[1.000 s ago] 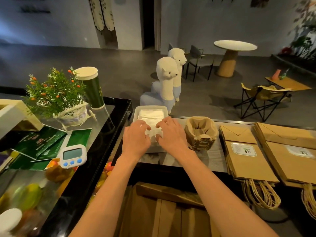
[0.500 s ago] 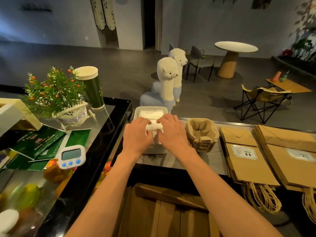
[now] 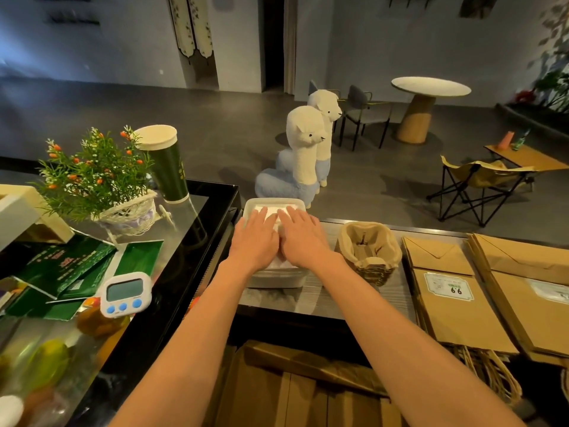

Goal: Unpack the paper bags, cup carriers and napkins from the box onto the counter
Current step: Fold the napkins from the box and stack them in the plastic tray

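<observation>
Head view. My left hand (image 3: 255, 241) and right hand (image 3: 303, 238) lie side by side, palms down. The fingers are straight and flat on the napkins (image 3: 273, 209); neither hand grips anything.

The napkins sit in a pale tray (image 3: 274, 201) at the left end of the counter (image 3: 323, 300). The cup carriers (image 3: 369, 251), nested in one stack, stand just right of the tray. The paper bags (image 3: 452, 309) lie flat in two stacks further right, handles hanging over the near edge.

The box (image 3: 292, 392) is below the counter, under my forearms. Cardboard flaps show; I cannot tell what is inside.
</observation>
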